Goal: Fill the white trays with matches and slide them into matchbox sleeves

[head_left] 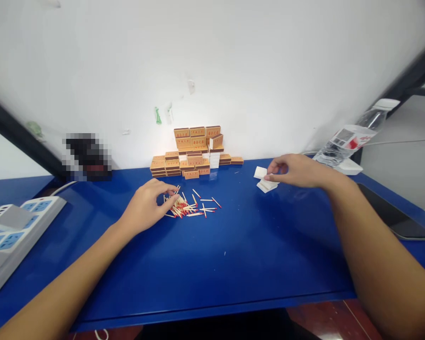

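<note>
My left hand [149, 204] is over a loose pile of red-tipped matches [184, 208], with thumb and forefinger bent together around a few of them at its left side. Several matches lie scattered just right of the pile. Further right, my right hand [293, 171] pinches the edge of a small white piece [260, 172] that looks like a matchbox tray. More flat white pieces [267, 185] lie beneath its fingertips, partly covered. Between the hands, against the wall, stands a stepped stack of orange matchboxes [192, 143], with white trays [214, 160] at its right side.
At the left edge lies a power strip [24, 226] with plugs in it. A clear water bottle [354, 137] leans at the right, above a dark phone [393, 210]. The white wall [251, 71] closes off the back of the blue table [212, 278].
</note>
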{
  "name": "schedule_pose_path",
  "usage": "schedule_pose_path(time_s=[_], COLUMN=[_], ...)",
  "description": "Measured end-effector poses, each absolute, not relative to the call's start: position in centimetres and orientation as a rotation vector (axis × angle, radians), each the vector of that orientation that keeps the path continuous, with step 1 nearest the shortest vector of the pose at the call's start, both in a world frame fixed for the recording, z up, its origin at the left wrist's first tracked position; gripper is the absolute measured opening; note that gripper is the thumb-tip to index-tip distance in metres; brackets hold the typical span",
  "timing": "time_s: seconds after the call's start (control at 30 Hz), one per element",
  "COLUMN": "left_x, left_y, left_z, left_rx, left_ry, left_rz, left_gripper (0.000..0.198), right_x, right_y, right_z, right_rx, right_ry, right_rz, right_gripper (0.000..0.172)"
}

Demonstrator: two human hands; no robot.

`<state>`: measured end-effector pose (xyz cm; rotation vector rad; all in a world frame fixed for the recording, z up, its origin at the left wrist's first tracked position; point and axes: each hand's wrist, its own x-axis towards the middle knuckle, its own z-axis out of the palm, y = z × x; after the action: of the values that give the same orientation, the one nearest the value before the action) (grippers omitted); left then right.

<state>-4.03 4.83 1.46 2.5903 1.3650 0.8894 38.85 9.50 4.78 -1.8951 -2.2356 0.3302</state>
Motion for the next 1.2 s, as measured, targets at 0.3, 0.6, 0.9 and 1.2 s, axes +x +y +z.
schedule_pose_path(time_s=[0.3, 0.6, 0.9, 1.2], left_x=[-3.5, -1.3, 0.2, 1.3], left_y=[4.5, 2.1, 0.2, -0.1], left_z=[0.9, 2.1, 1.6, 0.0], left_rx=[2.666, 2.665, 2.717, 2.792], left_ry=[1.285, 1.034, 1.083, 1.163], left_rz=[0.866, 0.828, 0.575, 0.639], left_gripper=[0.019, 0.025, 0.056, 0.053], right_x=[38.8, 27.7, 23.9, 24.3], right_y=[9.2, 2.5, 1.6, 3.2], right_z=[4.2, 4.5, 1.7, 0.7], right_rx=[-1.915, -1.221, -1.17, -1.31], right_ry=[-2.322, -2.446, -2.296, -2.432], right_rz=[0.507, 0.593, 0.629, 0.486], right_gripper=[0.023, 0.015, 0.009, 0.008])
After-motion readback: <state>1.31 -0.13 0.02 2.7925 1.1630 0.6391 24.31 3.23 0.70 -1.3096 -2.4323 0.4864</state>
